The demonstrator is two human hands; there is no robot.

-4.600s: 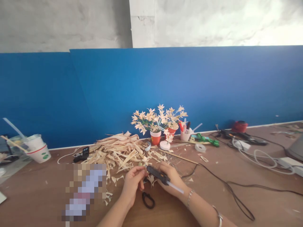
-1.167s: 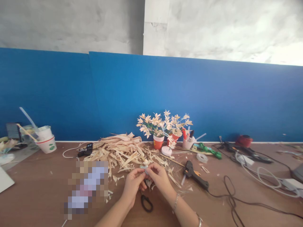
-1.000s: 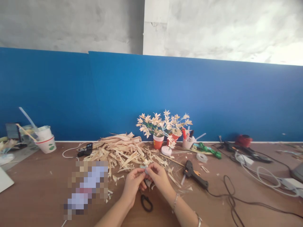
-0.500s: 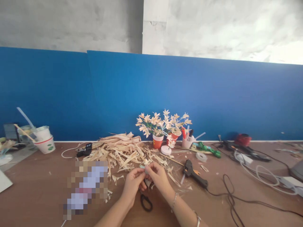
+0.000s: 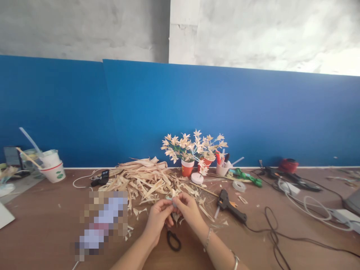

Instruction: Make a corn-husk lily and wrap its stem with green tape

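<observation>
Left hand (image 5: 159, 219): pinching the flower (image 5: 173, 193), and there's the right hand (image 5: 190, 213), pinching too!
Flower: right between them, near the husks (image 5: 146, 176).
Red cups (image 5: 187, 169): two, bursting with blossoms (image 5: 184, 141).
White cup (image 5: 222, 171): sticks poking up.
Rimmed cup (image 5: 54, 174): two sticks leaning out!

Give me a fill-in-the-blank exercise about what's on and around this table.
The glue gun lies nearer the ____ hand.
The panel behind the table is ____.
The flowers stand in ____ cups.
The looped handle below the fingers is ____.

Missing words: right; blue; red; black.
</observation>
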